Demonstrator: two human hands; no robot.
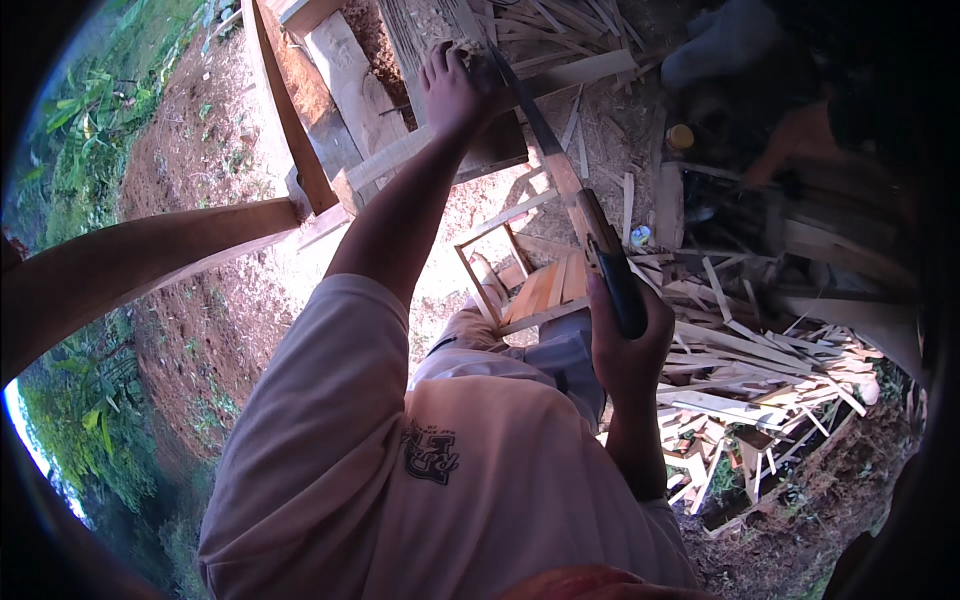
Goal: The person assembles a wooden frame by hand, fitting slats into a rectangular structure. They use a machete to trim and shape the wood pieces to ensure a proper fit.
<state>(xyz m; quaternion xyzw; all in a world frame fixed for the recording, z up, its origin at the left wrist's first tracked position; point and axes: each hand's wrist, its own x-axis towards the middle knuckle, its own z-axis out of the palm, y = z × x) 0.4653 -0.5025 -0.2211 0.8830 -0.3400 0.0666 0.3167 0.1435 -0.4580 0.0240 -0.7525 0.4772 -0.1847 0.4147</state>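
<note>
My right hand [632, 335] is closed around the dark handle of a handsaw [548, 138]. Its long narrow blade slants up and away to the left, with the far end beside my left hand [455, 92]. That hand reaches out at the far side, fingers bent and a little apart, gripping the top of a weathered wooden plank [415, 30]. Pale sawdust lies close to its fingertips. My thumb there is in shadow. Whether the saw teeth touch the plank, I cannot tell.
A light beam [590, 70] crosses under my left wrist. Below the saw stands a small wooden frame [505, 222] with slats, by my legs. A large pile of offcuts [760, 370] covers the ground at right. A curved timber [150, 245] juts in from the left.
</note>
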